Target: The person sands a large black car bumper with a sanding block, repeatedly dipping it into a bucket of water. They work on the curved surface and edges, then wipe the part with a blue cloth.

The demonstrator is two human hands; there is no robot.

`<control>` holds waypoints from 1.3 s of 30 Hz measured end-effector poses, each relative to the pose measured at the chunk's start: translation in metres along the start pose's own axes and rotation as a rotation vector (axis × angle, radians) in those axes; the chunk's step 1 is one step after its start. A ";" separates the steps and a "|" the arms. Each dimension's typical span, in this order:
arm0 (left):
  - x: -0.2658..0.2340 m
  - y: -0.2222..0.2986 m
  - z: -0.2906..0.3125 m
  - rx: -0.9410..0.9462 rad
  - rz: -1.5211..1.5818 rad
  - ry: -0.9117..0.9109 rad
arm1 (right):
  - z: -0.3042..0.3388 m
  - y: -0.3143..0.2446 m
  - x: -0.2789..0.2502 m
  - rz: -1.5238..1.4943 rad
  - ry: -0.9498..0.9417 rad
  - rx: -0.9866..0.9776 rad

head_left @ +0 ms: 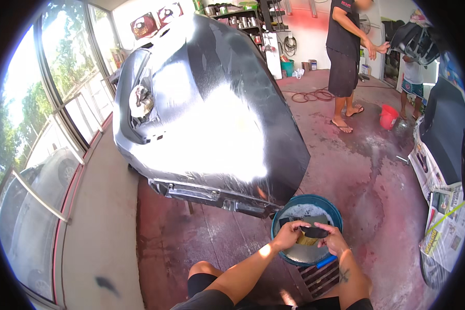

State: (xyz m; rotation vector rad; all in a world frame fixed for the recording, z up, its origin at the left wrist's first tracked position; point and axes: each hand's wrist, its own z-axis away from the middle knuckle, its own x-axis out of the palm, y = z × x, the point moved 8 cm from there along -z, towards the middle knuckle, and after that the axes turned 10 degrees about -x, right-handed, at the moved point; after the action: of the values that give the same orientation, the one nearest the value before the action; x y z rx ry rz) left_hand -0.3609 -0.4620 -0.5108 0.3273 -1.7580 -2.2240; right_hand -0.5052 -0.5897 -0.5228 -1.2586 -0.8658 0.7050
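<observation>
Both my hands are over a round teal bucket of sudsy water. My left hand pinches one end of a dark, thin sheet that looks like wet sandpaper. On its other end, my right hand closes with thumb and fingers. Under the sheet, something yellowish shows in the bucket, partly hidden by my fingers. Beyond the bucket stands a large dark car body panel, with a bright white glare across its middle and its lower corner close to the bucket rim.
A blue handle sits at the bucket's near side, by a slatted grate. At the back right stands a person, near a red bucket; another holds a dark part. A newspaper-masked panel is at right; windows line the left.
</observation>
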 end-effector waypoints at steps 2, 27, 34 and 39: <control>-0.011 -0.008 0.003 -0.121 0.029 -0.016 | 0.000 0.008 -0.009 -0.035 0.037 -0.001; -0.004 0.013 0.031 0.148 -0.327 0.511 | -0.031 0.010 -0.014 1.147 0.022 -0.140; -0.129 -0.025 0.108 0.096 0.380 0.814 | -0.038 0.046 -0.012 1.323 -0.030 0.138; -0.179 0.043 0.153 0.330 0.783 0.692 | -0.032 0.056 -0.020 1.700 -0.021 0.003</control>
State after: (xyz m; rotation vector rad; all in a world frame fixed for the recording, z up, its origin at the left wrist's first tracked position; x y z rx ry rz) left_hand -0.2434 -0.2683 -0.4332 0.3405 -1.4799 -1.0978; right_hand -0.4874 -0.6123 -0.5834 -1.8210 0.4462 1.9895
